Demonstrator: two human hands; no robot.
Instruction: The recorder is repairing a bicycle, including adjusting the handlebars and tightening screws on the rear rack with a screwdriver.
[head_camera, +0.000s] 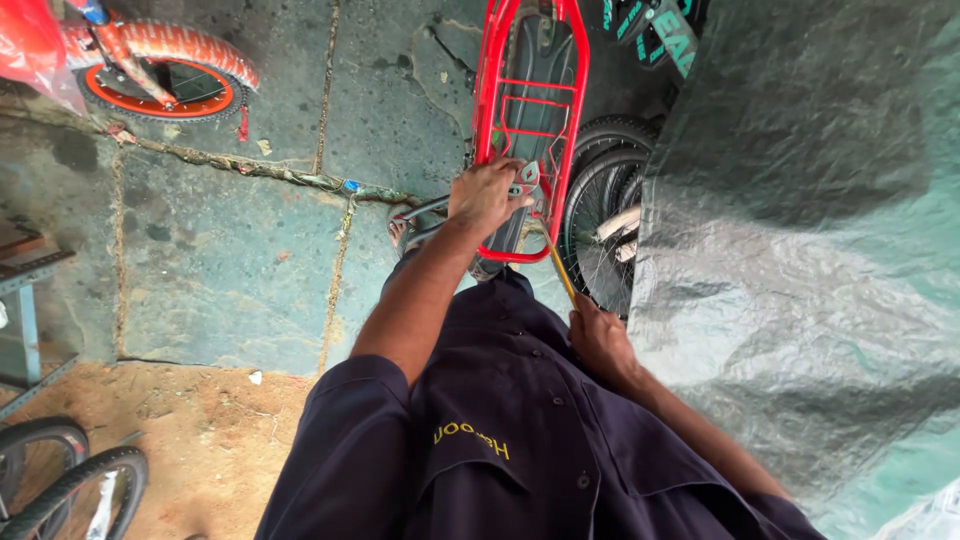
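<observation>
A red wire bicycle carrier rack (572, 110) runs away from me over a dark tyre. My left hand (483, 193) rests on the rack's near end, fingers curled around a small metal bracket (529, 183) there. My right hand (598, 340) is closed on a thin yellow-handled tool (559, 264) that points up toward the bracket. I wear a dark navy shirt.
A grey-green tarpaulin (800, 250) covers something bulky on the right. Black bicycle wheels (600, 210) stand beside it. A small orange bicycle wheel (160, 85) sits at top left. More tyres (60, 480) lie at bottom left, near a metal frame (25, 300). The floor is cracked concrete.
</observation>
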